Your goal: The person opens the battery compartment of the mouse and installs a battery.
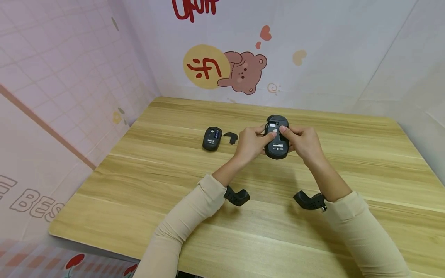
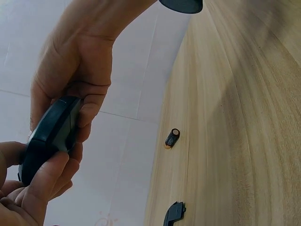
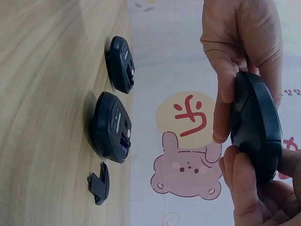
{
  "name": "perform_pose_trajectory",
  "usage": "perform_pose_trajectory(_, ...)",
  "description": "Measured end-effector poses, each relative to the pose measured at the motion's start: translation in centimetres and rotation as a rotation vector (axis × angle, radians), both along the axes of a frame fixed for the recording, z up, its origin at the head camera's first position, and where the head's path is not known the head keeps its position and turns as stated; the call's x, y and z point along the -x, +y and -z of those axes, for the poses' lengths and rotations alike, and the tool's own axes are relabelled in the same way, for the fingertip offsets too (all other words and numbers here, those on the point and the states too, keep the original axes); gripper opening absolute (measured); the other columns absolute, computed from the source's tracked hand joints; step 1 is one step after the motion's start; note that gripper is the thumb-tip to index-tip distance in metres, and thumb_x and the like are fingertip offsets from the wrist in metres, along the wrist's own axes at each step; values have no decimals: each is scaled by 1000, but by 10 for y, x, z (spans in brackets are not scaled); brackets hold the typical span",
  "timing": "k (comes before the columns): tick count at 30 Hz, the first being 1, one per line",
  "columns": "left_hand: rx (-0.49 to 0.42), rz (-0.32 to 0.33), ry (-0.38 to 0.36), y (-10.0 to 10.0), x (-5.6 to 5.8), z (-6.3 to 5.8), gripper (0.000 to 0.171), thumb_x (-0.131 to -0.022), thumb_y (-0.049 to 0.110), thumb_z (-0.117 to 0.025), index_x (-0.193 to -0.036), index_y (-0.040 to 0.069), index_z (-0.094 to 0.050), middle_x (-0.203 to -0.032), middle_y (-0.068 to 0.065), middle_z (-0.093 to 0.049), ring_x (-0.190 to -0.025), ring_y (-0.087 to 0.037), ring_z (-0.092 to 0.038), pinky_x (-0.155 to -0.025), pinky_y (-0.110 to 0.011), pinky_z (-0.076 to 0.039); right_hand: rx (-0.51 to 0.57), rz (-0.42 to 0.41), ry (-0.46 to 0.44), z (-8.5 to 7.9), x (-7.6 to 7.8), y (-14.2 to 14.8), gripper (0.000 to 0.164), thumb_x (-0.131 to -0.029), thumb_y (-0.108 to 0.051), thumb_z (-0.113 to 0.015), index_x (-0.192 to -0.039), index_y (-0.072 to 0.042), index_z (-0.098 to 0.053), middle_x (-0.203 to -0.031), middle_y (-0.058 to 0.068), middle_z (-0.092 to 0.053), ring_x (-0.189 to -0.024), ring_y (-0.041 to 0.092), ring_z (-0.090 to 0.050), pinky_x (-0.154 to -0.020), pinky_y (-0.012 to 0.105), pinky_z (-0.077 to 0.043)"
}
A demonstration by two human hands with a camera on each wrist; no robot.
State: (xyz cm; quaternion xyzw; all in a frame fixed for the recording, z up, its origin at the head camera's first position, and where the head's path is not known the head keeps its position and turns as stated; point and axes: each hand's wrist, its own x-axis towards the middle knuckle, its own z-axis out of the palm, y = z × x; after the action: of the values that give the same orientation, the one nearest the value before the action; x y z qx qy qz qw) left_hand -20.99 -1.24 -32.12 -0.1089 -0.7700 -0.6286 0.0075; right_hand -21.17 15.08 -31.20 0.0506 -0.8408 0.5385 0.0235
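Note:
A black computer mouse [image 1: 277, 144] is held up over the table, its underside facing the head camera with an uncovered battery slot. My left hand [image 1: 249, 142] grips its left side, thumb lying on the underside. From the right, my right hand [image 1: 306, 141] grips the other edge with its thumb tip near the slot. Both wrist views show the held mouse edge-on between the two sets of fingers. On the table to the left lies another mouse [image 1: 212, 139], bottom up, with a blue battery [image 1: 216, 134] in its slot. Beside that is a black battery cover [image 1: 231, 137].
A loose battery [image 2: 172, 137] lies on the wood in the left wrist view. Another upturned mouse [image 3: 121, 64] shows in the right wrist view. Black wrist mounts [image 1: 238, 196] hang below the sleeves. A printed cloth wall [image 1: 323, 77] stands behind the wooden table [image 1: 139, 181].

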Motion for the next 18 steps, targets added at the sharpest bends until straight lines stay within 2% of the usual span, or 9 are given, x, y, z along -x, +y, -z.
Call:
perform_pose_trajectory(6, -13, 0, 1, 1, 0, 1, 47, -90, 20, -66, -131, 1, -53, -101, -20, -68, -66, -17, -70, -58, -38, -59, -25, 22, -19, -2, 0, 0, 52, -95, -37, -56, -122, 7, -59, -104, 30, -62, -56, 3, -62, -58, 21, -56)
perform_pose_trajectory(10, 10, -1, 14, 2, -1, 0, 47, -90, 21, -66, -131, 1, -53, -101, -19, -69, -65, -16, -69, -56, -35, -58, -49, 45, -1, -3, -1, 1, 54, -95, -41, -55, -121, 6, -61, -102, 30, -64, -56, 4, -63, -56, 21, -56)
perform_pose_trajectory(18, 36, -18, 12, 4, -2, 0, 46, -90, 22, -67, -130, 3, -55, -102, -19, -69, -68, -15, -70, -61, -42, -58, -59, 65, 7, -4, -1, 3, 56, -94, -44, -54, -116, 8, -64, -101, 30, -63, -55, 2, -62, -55, 19, -55)
